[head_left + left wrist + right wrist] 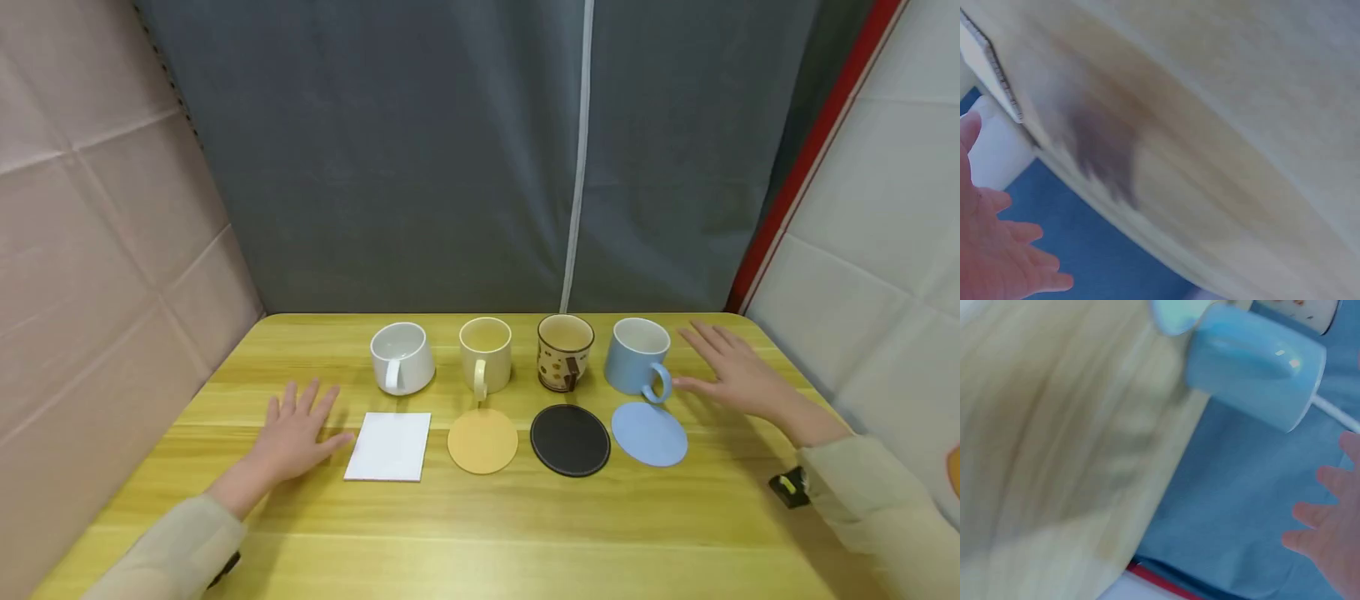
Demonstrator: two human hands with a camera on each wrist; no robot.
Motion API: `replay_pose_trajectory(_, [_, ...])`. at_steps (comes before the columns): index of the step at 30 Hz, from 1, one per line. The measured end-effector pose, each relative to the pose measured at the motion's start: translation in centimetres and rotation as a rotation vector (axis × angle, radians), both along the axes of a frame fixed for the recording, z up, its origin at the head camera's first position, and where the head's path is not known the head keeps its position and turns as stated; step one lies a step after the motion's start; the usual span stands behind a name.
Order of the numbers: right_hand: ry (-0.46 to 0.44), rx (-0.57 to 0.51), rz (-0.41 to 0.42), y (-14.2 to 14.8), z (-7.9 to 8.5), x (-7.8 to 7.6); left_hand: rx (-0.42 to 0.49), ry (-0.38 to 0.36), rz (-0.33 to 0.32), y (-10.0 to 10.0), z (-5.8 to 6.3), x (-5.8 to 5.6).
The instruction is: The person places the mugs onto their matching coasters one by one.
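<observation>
Spreading empty fingers (324,404): left hand (291,437), right hand (742,377); blue mug (628,362) at the latter's nine o'clock, liable to tip should the thumb (696,387) catch its handle (667,382).

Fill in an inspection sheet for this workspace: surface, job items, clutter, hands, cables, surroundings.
Surface: wood-patterned table, rounded far corners.
Mugs: a row, left to right: white mug, yellow mug, patterned mug, blue mug; all upright.
Coasters: on the near side of the mugs, left to right: square white coaster, round yellow coaster, black coaster, light blue coaster; no mug stands on one.
Clutter: nothing seen.
Left hand: fingers spread, beside the white coaster, holding nothing.
Right hand: fingers spread, beside the blue mug, holding nothing.
Cables: nothing seen.
Surroundings: grey curtain behind; creased pale sheet at left, white sheet at right.
</observation>
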State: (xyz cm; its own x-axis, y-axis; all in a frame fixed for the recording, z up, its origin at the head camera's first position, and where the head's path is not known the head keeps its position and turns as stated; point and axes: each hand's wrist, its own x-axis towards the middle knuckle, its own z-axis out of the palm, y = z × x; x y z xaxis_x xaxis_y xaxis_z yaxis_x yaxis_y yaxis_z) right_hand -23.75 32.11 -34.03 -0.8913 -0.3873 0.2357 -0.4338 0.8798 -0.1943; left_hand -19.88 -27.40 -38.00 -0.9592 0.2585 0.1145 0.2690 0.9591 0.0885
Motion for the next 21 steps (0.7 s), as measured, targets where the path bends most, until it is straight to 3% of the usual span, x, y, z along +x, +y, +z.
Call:
replay_pose_trajectory(6, [0.063,-0.026,0.06,-2.4,1.5,0.6,0.003,0.026,-0.09,1.2,1.3,1.3])
replay_pose_trajectory(11, [0.095,-0.041,0.101,-4.4,2.4,0.6,0.005,0.029,-0.121,2.0,2.0,2.5])
replay_pose_trajectory(21, [0.088,-0.099,0.14,-7.6,3.1,0.5,0.018,0.027,-0.167,3.6,1.8,4.3])
